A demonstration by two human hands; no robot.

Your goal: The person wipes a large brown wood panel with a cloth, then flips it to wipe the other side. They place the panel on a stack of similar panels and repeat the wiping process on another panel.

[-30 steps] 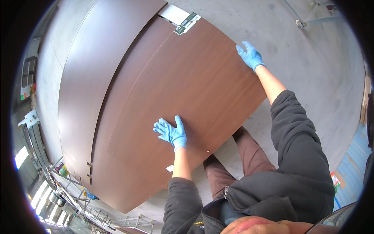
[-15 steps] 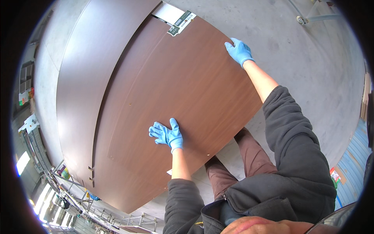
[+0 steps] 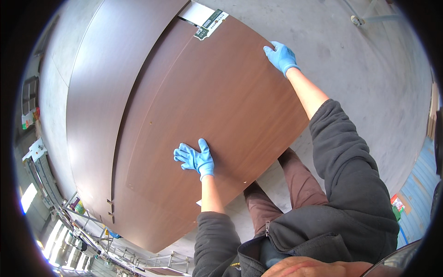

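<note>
A large brown wood-grain panel (image 3: 221, 101) lies in front of me. My left hand (image 3: 196, 159), in a blue glove, rests on its face near the close side with fingers spread. At the panel's right edge is my right hand (image 3: 282, 57), also in a blue glove. Its thumb lies on the face and its fingers curl over the edge, partly hidden, so it grips the panel. A green and white label (image 3: 211, 24) is at the far end, beside a white patch (image 3: 197, 14). Small holes dot the surface.
Another brown panel (image 3: 99, 78) lies along the left, with a dark gap between the two. Metal racks (image 3: 87, 221) stand at the lower left. On the grey floor (image 3: 369, 101) at the far right is a metal stand foot (image 3: 357, 20). Blue corrugated sheeting (image 3: 417, 194) lies at the right.
Both hands and the labelled panel appear slightly further left and up in the picture, while the view has also shifted a little. Each hand keeps its place on the panel.
</note>
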